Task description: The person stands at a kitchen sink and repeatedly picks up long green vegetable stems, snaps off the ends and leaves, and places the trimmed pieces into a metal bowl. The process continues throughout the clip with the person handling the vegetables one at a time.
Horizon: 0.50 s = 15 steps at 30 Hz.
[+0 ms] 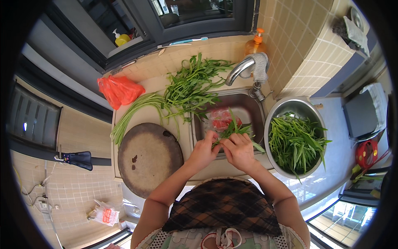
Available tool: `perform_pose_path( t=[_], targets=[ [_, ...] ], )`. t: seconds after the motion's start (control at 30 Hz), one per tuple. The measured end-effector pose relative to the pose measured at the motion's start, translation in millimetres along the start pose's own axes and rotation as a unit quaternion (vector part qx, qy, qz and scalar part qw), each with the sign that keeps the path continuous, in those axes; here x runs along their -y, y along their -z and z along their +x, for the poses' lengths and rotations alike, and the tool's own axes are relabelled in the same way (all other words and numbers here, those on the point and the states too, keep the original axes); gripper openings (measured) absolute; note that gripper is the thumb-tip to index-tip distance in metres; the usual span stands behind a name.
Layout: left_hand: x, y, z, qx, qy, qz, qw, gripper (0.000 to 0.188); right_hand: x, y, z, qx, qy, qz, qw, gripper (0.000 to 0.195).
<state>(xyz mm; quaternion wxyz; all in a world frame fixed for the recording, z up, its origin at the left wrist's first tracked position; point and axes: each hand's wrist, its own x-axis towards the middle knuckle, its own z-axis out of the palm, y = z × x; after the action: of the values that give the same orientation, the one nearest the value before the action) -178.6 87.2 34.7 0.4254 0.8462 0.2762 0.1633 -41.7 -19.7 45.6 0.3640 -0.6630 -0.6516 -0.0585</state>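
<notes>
Both hands meet over the near edge of a steel sink (261, 119). My left hand (203, 151) pinches the stem end of some leafy greens (231, 128). Close beside it, my right hand (239, 151) grips the same greens, its fingers curled over them. Leaves stick out past the knuckles, and the fingers hide part of the stems. Beneath them in the basin lies a red item in clear plastic (222, 119). To the right, a steel bowl (270, 137) holds a heap of green leaves (295, 140). A pile of long-stemmed greens (192, 84) spreads over the counter at the back left.
A round wooden chopping board (149, 158) lies left of the sink, overhanging the counter's front. Behind it sits a red plastic bag (119, 90). The curved faucet (241, 71), wrapped with a cloth (260, 67), reaches over the basin. An orange pump bottle (255, 45) stands behind.
</notes>
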Motion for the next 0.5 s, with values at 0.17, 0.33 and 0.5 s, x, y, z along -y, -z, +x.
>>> perform_pose_path(
  t=[0.17,0.33,0.5],
  targets=[
    [1,-4,-6,0.003,-0.05,0.034,0.998,0.033,-7,-9,-1,0.029,-0.003,-0.017,0.999,0.014],
    [-3,-3,-6,0.027,-0.026,0.018,0.999,0.032,-7,-11,-2,-0.016,-0.103,0.138,0.985,0.006],
    [3,3,-7,-0.01,-0.009,-0.006,1.0,0.034,-31,31,14,-0.22,-0.35,0.407,0.814,0.008]
  ],
)
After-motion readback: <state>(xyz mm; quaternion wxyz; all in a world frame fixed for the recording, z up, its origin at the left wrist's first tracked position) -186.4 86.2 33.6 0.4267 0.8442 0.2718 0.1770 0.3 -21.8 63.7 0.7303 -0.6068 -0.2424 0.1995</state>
